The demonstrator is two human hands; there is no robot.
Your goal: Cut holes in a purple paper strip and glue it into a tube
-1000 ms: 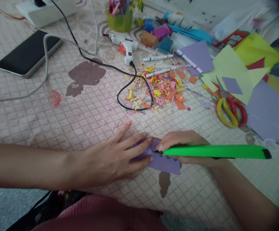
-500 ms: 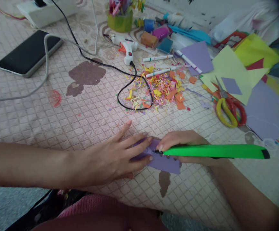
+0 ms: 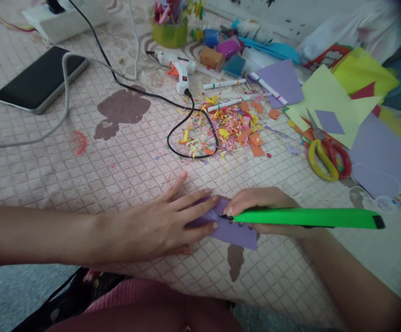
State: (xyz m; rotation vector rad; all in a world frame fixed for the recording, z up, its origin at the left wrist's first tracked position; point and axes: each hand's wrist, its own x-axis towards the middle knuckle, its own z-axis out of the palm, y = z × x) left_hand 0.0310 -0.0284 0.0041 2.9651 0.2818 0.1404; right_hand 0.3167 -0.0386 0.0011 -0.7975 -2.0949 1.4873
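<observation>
My left hand (image 3: 165, 221) lies with fingers spread on a small purple piece of paper (image 3: 238, 236), pressing it to the tablecloth. Faint drawn curls show on the paper by the fingertips. In my right hand (image 3: 262, 200) is a long green pen (image 3: 304, 217) with a dark tip and a black end. The thumb presses close to the tip, while the other fingers curl underneath, partly hidden by the pen. The tip meets the paper just right of my left fingertips.
Paper scraps (image 3: 231, 127) and a looped black cord lie beyond my hands, near a white glue gun (image 3: 182, 74). Red and yellow scissors (image 3: 328, 159) rest at right beside coloured sheets (image 3: 387, 147). A dark tablet-like device (image 3: 41, 78) and a white power strip (image 3: 62, 20) are at left.
The whole view has shifted slightly. Both hands, the pen and the paper keep nearly the same places relative to each other.
</observation>
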